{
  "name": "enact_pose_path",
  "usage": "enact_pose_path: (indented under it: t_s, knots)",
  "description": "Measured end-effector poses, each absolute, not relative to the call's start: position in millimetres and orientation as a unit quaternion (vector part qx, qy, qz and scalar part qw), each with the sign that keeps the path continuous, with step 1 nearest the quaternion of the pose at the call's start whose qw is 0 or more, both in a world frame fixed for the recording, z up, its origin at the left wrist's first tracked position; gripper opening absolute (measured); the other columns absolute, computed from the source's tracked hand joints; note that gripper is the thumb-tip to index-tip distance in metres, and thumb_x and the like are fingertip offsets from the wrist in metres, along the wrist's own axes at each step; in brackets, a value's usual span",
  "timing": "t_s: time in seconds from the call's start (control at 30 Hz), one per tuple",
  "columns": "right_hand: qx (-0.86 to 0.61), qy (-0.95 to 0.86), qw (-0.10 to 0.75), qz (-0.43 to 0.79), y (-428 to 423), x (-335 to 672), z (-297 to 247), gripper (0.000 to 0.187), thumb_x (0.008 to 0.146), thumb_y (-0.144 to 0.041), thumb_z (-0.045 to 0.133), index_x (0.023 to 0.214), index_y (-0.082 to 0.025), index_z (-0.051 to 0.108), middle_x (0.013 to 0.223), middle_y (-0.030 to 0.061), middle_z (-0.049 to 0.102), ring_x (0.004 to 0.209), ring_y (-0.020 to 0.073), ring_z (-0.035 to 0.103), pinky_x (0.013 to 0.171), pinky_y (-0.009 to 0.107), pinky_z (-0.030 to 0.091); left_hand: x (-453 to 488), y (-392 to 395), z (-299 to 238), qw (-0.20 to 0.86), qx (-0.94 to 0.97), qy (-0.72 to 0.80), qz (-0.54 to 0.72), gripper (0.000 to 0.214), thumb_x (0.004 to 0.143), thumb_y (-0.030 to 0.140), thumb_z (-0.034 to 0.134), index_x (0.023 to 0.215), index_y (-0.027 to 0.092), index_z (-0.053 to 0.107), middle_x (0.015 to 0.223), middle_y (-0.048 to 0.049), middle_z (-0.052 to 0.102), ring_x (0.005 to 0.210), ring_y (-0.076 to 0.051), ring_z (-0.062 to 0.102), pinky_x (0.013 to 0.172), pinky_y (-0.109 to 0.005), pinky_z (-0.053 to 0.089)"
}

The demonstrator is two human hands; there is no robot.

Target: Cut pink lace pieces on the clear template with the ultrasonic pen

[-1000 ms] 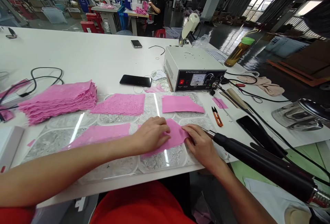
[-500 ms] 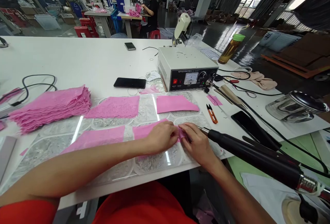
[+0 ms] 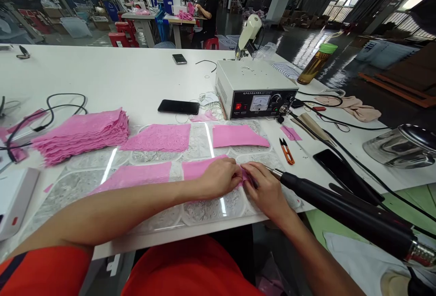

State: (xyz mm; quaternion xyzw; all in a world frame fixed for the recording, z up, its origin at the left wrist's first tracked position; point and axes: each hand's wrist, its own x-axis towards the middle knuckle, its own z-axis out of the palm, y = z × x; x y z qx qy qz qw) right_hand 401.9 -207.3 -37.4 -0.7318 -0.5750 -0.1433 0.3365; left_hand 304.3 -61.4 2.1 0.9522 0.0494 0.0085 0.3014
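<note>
My left hand [image 3: 220, 178] and my right hand [image 3: 265, 190] meet over a pink fabric piece [image 3: 199, 167] on the patterned glass-topped work area [image 3: 200, 209]. Both pinch the piece's right edge, fingers pressed together. A black cylindrical hand tool [image 3: 340, 216] lies along my right wrist, its metal tip by my right fingers. Another pink piece [image 3: 134, 176] lies to the left, a lace piece [image 3: 160, 137] and a plain piece [image 3: 238, 135] lie behind.
A stack of pink lace [image 3: 80, 133] sits at left. A white control box with a meter [image 3: 257, 89], two phones [image 3: 179, 106] [image 3: 342, 173], orange snips [image 3: 287, 151], cables, a bottle [image 3: 315, 65] and a steel lid [image 3: 402, 146] stand around. A person sews far behind.
My hands slid together toward the piece's right edge, folding or gathering it; the flat fabric under my left palm a second ago is now pinched between both hands.
</note>
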Motion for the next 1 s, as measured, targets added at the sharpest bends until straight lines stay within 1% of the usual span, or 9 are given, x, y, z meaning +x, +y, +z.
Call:
enact_pose_path:
  t_s: [0.1,0.17,0.27,0.37,0.53,0.67,0.77,0.9,1.0]
  knots:
    - [-0.733,-0.576,0.333,-0.141,-207.7,402.8,-38.0,0.033,0.086,-0.012,0.050,0.117,-0.021,0.059,0.105,0.0093,0.067,0.098,0.0217,0.066,0.087,0.037,0.058,307.2,-60.7,3.4,0.304,0.951,0.048,0.006,0.018,0.086,0.012,0.055,0.071,0.013,0.065,0.079,-0.0053,0.062,0.075,-0.017,0.058,0.068,-0.026,0.045]
    - [-0.731,-0.578,0.334,-0.144,-208.5,403.1,-38.2,0.034,0.085,-0.012,0.050,0.117,-0.021,0.060,0.105,0.0090,0.068,0.098,0.0218,0.066,0.087,0.038,0.058,307.1,-55.6,10.0,0.313,0.949,0.040,-0.001,0.015,0.085,0.010,0.056,0.075,0.013,0.066,0.082,-0.0052,0.063,0.076,-0.016,0.058,0.069,-0.026,0.045]
    - [-0.728,-0.582,0.325,-0.159,-210.5,402.9,-37.9,0.034,0.084,-0.011,0.051,0.116,-0.019,0.060,0.106,0.0089,0.068,0.099,0.0212,0.066,0.088,0.036,0.057,296.5,-39.3,27.7,0.335,0.942,0.007,-0.027,0.010,0.086,0.010,0.061,0.082,0.014,0.069,0.088,-0.0029,0.065,0.079,-0.013,0.060,0.072,-0.023,0.046]
    - [-0.724,-0.589,0.310,-0.180,-212.1,403.7,-37.7,0.032,0.083,-0.011,0.053,0.113,-0.018,0.061,0.105,0.0089,0.068,0.097,0.0205,0.067,0.087,0.033,0.057,269.2,-18.8,44.2,0.353,0.932,-0.033,-0.071,0.005,0.083,0.011,0.069,0.081,0.016,0.070,0.087,-0.0004,0.066,0.078,-0.011,0.060,0.072,-0.020,0.046]
    - [-0.719,-0.598,0.297,-0.195,-211.8,405.8,-38.0,0.030,0.084,-0.013,0.053,0.113,-0.019,0.061,0.104,0.0079,0.068,0.095,0.0200,0.067,0.086,0.032,0.056,219.4,2.5,43.1,0.346,0.928,-0.072,-0.116,0.011,0.077,0.008,0.076,0.081,0.016,0.069,0.085,-0.0014,0.061,0.082,-0.014,0.059,0.071,-0.021,0.045]
    - [-0.718,-0.603,0.284,-0.199,-211.7,406.5,-37.5,0.030,0.084,-0.012,0.052,0.112,-0.019,0.061,0.104,0.0080,0.068,0.095,0.0197,0.067,0.086,0.032,0.056,207.6,6.8,28.2,0.348,0.929,-0.077,-0.099,0.008,0.081,0.007,0.071,0.081,0.015,0.069,0.088,-0.0027,0.060,0.084,-0.014,0.058,0.073,-0.020,0.045]
    - [-0.718,-0.609,0.275,-0.197,-212.6,406.8,-35.7,0.029,0.085,-0.013,0.052,0.112,-0.018,0.061,0.104,0.0082,0.068,0.096,0.0193,0.067,0.087,0.031,0.056,209.1,7.2,22.8,0.356,0.927,-0.081,-0.087,0.010,0.085,0.008,0.066,0.081,0.016,0.070,0.088,-0.0028,0.060,0.084,-0.014,0.058,0.074,-0.021,0.045]
    - [-0.716,-0.620,0.262,-0.184,-215.2,407.4,-32.9,0.027,0.088,-0.019,0.052,0.114,-0.018,0.060,0.106,0.0087,0.068,0.098,0.0194,0.067,0.087,0.031,0.056,210.5,7.6,23.3,0.364,0.925,-0.074,-0.082,0.013,0.086,0.008,0.064,0.079,0.017,0.072,0.087,-0.0024,0.061,0.080,-0.012,0.058,0.071,-0.020,0.045]
    - [-0.720,-0.625,0.253,-0.168,-219.6,408.5,-31.0,0.029,0.090,-0.023,0.050,0.117,-0.019,0.059,0.110,0.0088,0.068,0.100,0.0198,0.068,0.087,0.032,0.057,210.4,7.1,24.4,0.365,0.925,-0.062,-0.079,0.014,0.084,0.007,0.065,0.077,0.016,0.073,0.085,-0.0021,0.061,0.073,-0.011,0.057,0.066,-0.019,0.043]
